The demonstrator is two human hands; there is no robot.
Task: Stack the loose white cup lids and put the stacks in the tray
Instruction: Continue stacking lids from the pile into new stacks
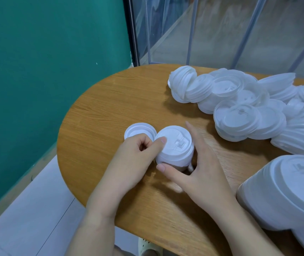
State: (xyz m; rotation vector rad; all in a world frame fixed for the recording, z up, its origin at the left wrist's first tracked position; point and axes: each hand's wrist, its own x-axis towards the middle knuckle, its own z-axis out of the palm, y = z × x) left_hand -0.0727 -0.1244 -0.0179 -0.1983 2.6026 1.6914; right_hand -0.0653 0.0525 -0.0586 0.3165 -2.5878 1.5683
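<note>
Lid stack (174,146) upright at table centre, axis vertical, sip-tab side toward 4 o'clock; embossed mark on top, no readable writing. Left hand (134,159) curled, thumb pressing stack top, fingers pinching single lid (139,130) lying flat at 10 o'clock, touching stack. Right hand (201,163) spread around stack, thumb at base, fingers straight behind. Loose lid heap (239,104) at 2 o'clock on wooden table (110,108). Tall lid stack (284,193) at 4 o'clock.
</note>
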